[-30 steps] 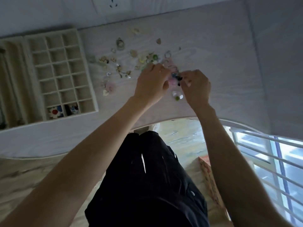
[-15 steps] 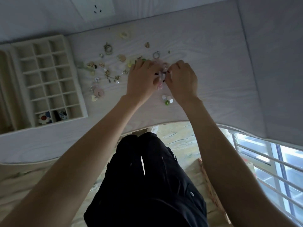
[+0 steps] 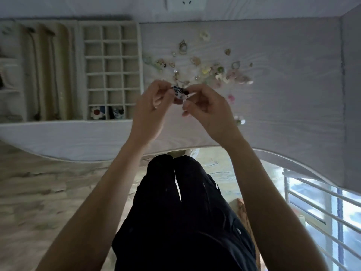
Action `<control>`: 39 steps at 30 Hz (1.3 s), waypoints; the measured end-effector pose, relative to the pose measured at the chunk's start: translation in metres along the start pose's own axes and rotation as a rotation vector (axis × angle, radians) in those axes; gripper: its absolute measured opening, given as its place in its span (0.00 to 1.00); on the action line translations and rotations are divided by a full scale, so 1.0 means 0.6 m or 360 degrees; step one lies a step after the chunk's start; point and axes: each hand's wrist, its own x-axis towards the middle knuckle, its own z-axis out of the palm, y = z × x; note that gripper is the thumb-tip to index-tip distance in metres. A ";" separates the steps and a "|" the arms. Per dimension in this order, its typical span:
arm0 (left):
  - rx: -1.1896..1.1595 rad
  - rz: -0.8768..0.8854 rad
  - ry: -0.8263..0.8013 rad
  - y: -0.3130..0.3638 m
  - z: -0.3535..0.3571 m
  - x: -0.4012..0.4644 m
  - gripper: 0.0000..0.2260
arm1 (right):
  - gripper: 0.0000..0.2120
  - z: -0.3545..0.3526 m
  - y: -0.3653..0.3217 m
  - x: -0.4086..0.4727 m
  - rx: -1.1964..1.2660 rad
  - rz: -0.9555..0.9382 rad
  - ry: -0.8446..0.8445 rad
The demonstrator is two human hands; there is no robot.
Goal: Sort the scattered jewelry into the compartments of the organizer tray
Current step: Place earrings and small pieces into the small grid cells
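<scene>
My left hand (image 3: 151, 112) and my right hand (image 3: 209, 110) are raised above the table, and together they pinch a small blue-and-white patterned jewelry piece (image 3: 178, 91) between their fingertips. Scattered jewelry (image 3: 207, 69) lies on the pale table behind the hands: rings, flower-shaped pieces, small charms. The cream organizer tray (image 3: 139, 55) sits at the left, with a grid of small square compartments. Its front row holds a red-and-blue flower piece (image 3: 97, 112) and a blue-and-white piece (image 3: 118, 112). A pink piece (image 3: 231, 98) and a pale cluster (image 3: 239, 120) lie to the right of my right hand.
The tray's left part has long slots (image 3: 48, 71) holding chains. The table's curved front edge (image 3: 97, 160) runs below my wrists. Grey wall panels stand behind and at the right (image 3: 351, 94). A wall socket (image 3: 185, 1) is at the top. A window grille (image 3: 322, 208) shows at lower right.
Both hands have lifted off the jewelry pile toward me, carrying the blue-and-white piece. The camera has swung left, so the tray now sits nearer the middle.
</scene>
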 end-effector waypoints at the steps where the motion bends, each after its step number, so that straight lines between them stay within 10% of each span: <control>1: 0.0038 -0.0016 0.0024 -0.008 -0.029 -0.014 0.03 | 0.09 0.030 -0.001 0.002 0.0014 0.0013 -0.0074; 11: 0.0267 -0.0004 0.0548 -0.048 -0.203 -0.071 0.03 | 0.04 0.232 -0.008 0.051 -0.0145 -0.0139 -0.0182; 18: 0.0224 -0.0275 0.0279 -0.088 -0.203 -0.061 0.12 | 0.08 0.246 0.030 0.075 -0.0729 -0.0168 0.0066; 31: 0.1335 0.0150 0.0458 -0.126 -0.232 -0.072 0.07 | 0.08 0.216 0.009 0.076 -0.1150 -0.0483 0.0135; 39: 0.1409 0.0163 0.0387 -0.133 -0.226 -0.057 0.07 | 0.02 0.246 0.029 0.079 -0.1414 -0.0650 0.0074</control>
